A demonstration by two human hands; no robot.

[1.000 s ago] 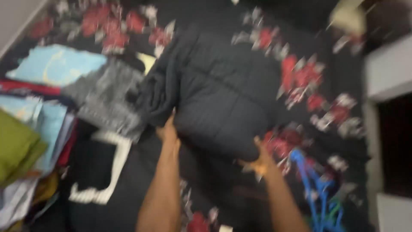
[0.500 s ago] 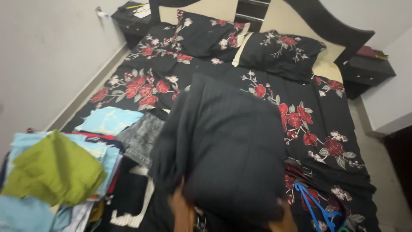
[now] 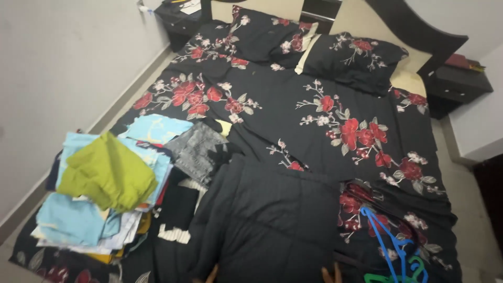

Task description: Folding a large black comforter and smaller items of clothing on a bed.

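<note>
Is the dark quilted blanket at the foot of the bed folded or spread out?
Folded: the dark quilted blanket lies as a compact, thick rectangle on the floral bedspread, with layered edges along its left side.

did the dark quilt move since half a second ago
Yes. The quilt came down toward the foot of the bed; it no longer covers the red flowers mid-bed and lies beside the clothes pile.

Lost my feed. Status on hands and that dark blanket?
Both hands at frame bottom: left hand, right hand. Grip hidden. Folded dark blanket on bed. Blue hangers beside it.
</note>
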